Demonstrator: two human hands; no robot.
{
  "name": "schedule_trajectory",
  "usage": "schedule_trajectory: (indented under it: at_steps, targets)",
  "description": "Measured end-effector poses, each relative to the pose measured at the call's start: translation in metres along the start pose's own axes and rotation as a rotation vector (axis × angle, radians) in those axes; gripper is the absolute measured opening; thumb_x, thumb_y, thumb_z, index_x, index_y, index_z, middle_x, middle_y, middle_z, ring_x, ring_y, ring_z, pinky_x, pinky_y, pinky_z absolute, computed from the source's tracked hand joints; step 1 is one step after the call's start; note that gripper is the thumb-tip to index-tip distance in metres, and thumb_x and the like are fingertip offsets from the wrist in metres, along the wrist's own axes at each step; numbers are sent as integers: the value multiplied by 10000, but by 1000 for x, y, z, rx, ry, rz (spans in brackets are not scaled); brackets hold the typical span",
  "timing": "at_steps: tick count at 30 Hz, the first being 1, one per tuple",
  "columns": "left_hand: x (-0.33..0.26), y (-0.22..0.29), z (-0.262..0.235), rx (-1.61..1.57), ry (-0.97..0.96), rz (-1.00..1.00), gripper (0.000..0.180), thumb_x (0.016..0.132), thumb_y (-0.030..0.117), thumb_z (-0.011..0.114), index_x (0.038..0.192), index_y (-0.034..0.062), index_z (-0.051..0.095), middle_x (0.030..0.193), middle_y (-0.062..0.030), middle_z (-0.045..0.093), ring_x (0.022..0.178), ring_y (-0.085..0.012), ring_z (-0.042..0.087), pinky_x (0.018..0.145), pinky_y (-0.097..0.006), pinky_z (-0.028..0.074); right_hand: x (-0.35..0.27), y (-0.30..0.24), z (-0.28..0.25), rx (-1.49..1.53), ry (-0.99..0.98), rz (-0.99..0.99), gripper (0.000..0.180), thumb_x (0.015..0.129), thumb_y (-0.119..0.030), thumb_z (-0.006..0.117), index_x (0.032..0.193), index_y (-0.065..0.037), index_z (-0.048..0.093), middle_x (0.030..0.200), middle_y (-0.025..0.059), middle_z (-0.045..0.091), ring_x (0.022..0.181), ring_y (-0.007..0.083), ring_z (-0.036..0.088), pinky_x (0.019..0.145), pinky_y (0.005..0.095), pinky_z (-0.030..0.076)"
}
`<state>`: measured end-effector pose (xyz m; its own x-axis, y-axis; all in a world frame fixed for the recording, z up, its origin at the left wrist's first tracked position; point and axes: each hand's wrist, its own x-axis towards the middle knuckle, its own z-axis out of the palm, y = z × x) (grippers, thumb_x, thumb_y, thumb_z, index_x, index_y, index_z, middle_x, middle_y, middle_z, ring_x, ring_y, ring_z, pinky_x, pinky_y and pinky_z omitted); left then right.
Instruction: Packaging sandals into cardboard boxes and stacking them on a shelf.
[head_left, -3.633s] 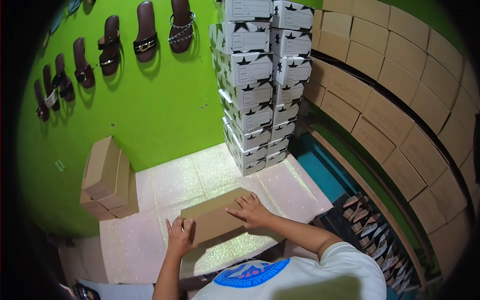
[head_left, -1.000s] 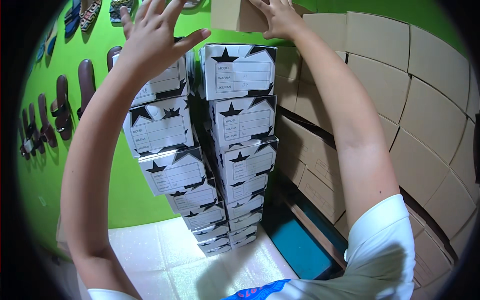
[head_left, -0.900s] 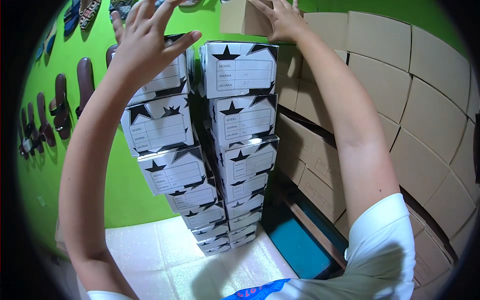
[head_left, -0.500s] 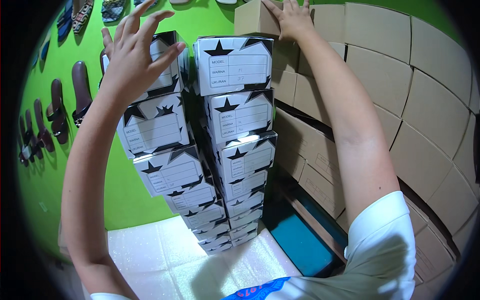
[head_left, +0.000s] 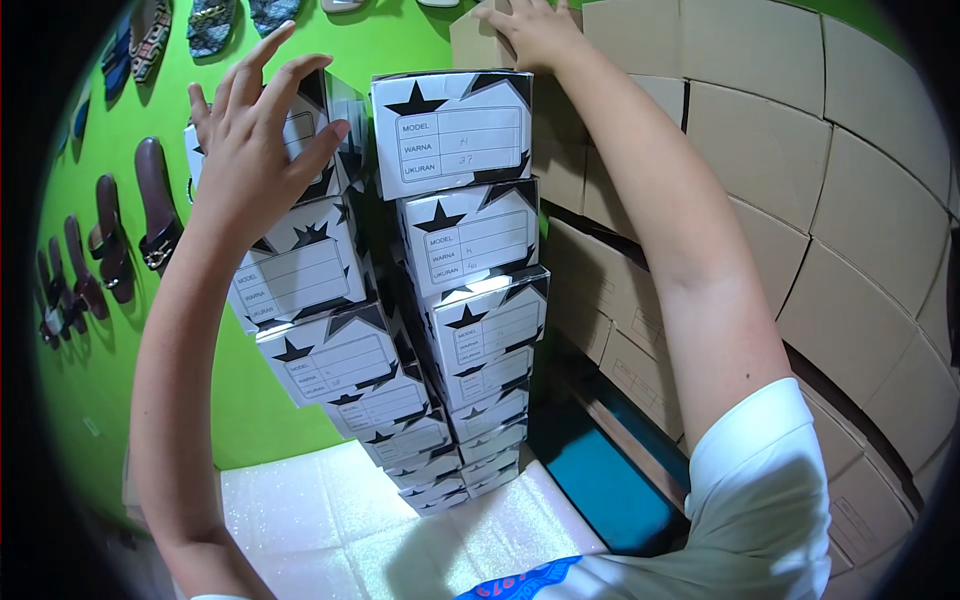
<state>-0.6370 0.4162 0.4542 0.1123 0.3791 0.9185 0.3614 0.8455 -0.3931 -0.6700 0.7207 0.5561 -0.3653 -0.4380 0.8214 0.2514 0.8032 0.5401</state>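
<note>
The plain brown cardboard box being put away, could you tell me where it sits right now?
The plain brown cardboard box sits at the head view's top centre, under the right hand, above the black-and-white star-printed boxes.

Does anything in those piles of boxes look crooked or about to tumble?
Yes. The left column of white star-printed boxes is uneven: the boxes sit twisted and offset from each other, not squarely stacked. The left hand is pressed against its top box. The right hand rests on a plain brown box up high.

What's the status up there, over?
Left hand open against white star-printed box stack. Right hand pressing plain brown box up top. Nothing blocking.
</note>
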Motion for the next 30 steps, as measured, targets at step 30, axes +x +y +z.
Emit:
schedule_trajectory:
  at_steps: [30]
  targets:
    - [-8,0,-5,7,-45,-32,530,783,335,604,1273,254,420,1381,-13,320,1264,-262,317,1048,-569,48,-8,26,1,-26,-293,146,307,653,-205,685,954,-185,628,1243,203,459,1185,336,406,1053,551,125]
